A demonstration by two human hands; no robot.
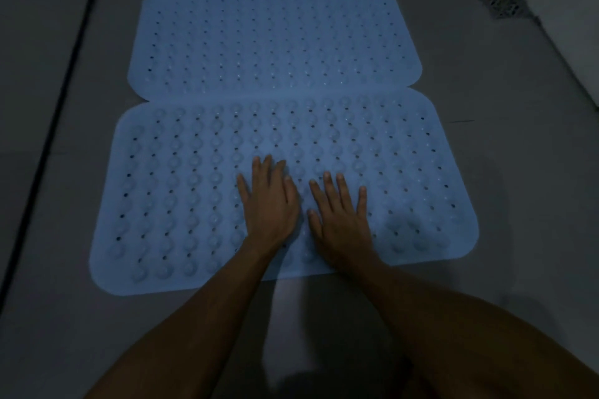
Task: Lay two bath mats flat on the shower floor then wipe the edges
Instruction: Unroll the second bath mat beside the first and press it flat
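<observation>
Two light blue rubber bath mats with rows of small holes and round bumps lie flat on the grey tiled shower floor (pixel 505 172). The far mat (pixel 272 39) sits behind the near mat (pixel 181 191), and their long edges meet or slightly overlap. My left hand (pixel 269 204) and my right hand (pixel 340 214) rest palm down side by side on the middle of the near mat, fingers spread, holding nothing. No cloth is in view.
A metal floor drain (pixel 500 3) sits at the back right by the light wall (pixel 557 10). A dark grout line (pixel 48 139) runs along the floor on the left. My bare knee (pixel 486 350) fills the lower right corner.
</observation>
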